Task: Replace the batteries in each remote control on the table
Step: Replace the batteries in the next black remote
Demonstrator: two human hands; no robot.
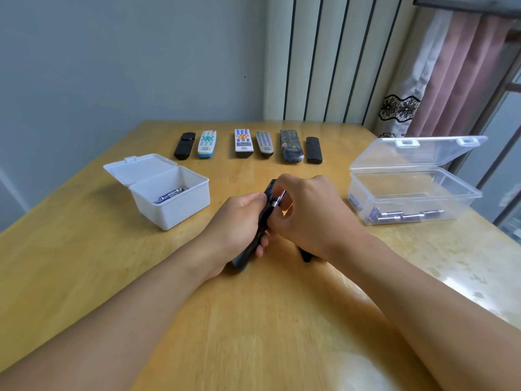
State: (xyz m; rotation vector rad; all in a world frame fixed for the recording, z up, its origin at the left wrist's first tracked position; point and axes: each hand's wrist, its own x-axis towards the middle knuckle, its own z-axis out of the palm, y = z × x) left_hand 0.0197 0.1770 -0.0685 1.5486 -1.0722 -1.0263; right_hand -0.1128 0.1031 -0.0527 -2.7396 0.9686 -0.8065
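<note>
My left hand (239,221) grips a black remote (258,232) tilted on its side above the middle of the table. My right hand (307,213) pinches a small battery (279,199) at the remote's upper part. A black piece (306,255), maybe the battery cover, lies on the table under my right wrist. Several more remotes lie in a row at the back: a black one (184,145), a white and blue one (206,143), a white one (243,143), a grey one (264,144), a dark one (291,146) and a small black one (313,150).
An open white box (172,204) with a few batteries (170,195) stands at the left. An open clear plastic box (414,193) with several batteries (403,216) stands at the right. The wooden table (253,320) meets a wall at the back and a curtain at the right.
</note>
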